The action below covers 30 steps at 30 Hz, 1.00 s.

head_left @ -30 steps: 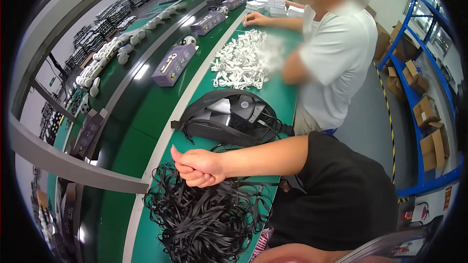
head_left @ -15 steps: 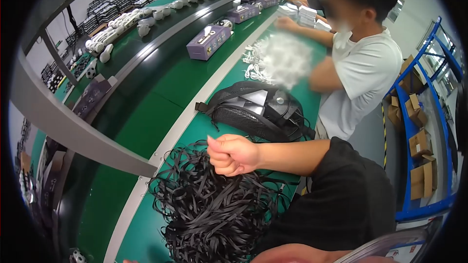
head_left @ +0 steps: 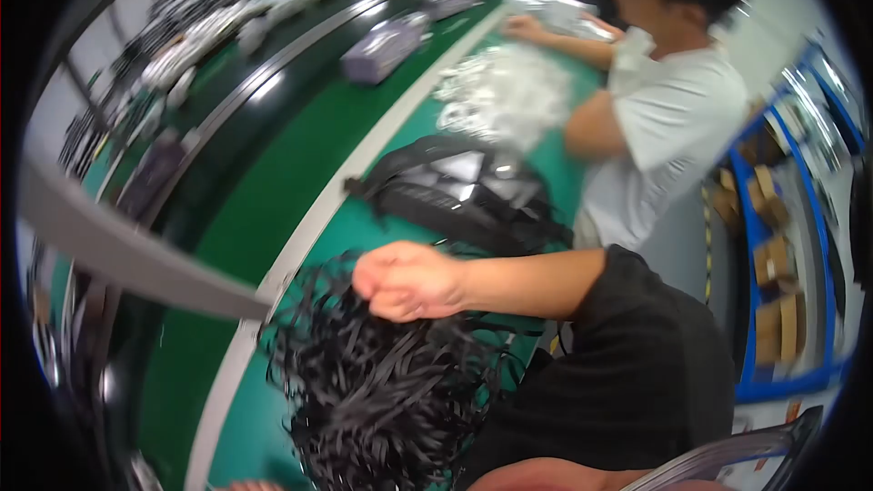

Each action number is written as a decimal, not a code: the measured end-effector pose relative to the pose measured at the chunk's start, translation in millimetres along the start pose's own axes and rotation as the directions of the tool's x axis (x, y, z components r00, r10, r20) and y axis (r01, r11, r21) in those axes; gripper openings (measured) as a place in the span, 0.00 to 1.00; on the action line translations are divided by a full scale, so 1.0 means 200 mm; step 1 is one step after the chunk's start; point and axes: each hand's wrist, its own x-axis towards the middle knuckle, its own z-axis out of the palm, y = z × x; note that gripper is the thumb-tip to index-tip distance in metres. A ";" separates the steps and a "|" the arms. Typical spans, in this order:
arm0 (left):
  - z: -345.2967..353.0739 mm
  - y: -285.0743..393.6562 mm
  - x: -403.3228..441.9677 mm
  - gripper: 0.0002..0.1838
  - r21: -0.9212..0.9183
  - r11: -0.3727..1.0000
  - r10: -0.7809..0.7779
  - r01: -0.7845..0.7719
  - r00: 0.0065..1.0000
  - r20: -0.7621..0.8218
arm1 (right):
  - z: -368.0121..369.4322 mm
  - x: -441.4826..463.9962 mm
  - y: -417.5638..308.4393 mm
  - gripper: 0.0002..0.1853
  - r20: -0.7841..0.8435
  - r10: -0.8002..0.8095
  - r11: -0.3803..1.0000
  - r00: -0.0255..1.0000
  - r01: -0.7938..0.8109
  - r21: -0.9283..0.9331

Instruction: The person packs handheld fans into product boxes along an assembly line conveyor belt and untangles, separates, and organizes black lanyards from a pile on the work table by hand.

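In the head view, we observed a large, tangled pile of flat black fabric straps [head_left: 382,400] on the near part of a green-topped workbench [head_left: 250,441]; loose loops spread at its edges. We located our right hand [head_left: 409,282] above the upper part of the pile, the forearm reaching in from a black sleeve [head_left: 637,355]; its fingers were curled into a fist, with the thumb folded alongside; we could not tell whether the fist enclosed a strap, or whether it touched the pile. We saw only the fingers of our left hand [head_left: 255,486], cut off by the bottom edge beside the pile; we could not tell how far they were open, or what they held.

Just beyond the right hand lay a black bag with shiny contents [head_left: 436,205]; past it lay a heap of white cords [head_left: 491,91], blurred; a co-worker in a white short-sleeved shirt [head_left: 668,118] stood at that heap, one arm extended over the bench. Left of the bench, we noted a dark green conveyor surface [head_left: 273,173] carrying a purple box [head_left: 385,50]; at right, a blue metal rack [head_left: 787,384] held brown cardboard boxes [head_left: 773,264].
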 end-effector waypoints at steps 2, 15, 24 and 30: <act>-0.06 -0.01 -0.01 0.16 0.051 0.997 0.058 -0.050 0.986 -0.159 | -0.01 -0.01 0.02 0.07 -0.045 0.025 0.998 0.999 -0.022 0.066; 0.00 -0.02 -0.11 0.30 0.086 0.989 0.116 -0.123 0.990 0.083 | 0.00 0.00 0.09 0.30 0.246 -0.083 0.996 0.966 0.076 0.036; 0.04 -0.06 -0.11 0.27 0.342 0.926 0.153 -0.159 0.987 0.045 | -0.01 -0.02 0.06 0.29 0.151 -0.061 0.998 0.987 0.060 0.010; 0.07 -0.05 -0.10 0.17 0.431 0.878 0.216 -0.207 0.976 0.029 | 0.02 -0.02 0.08 0.27 -0.002 -0.035 0.999 0.999 0.035 0.017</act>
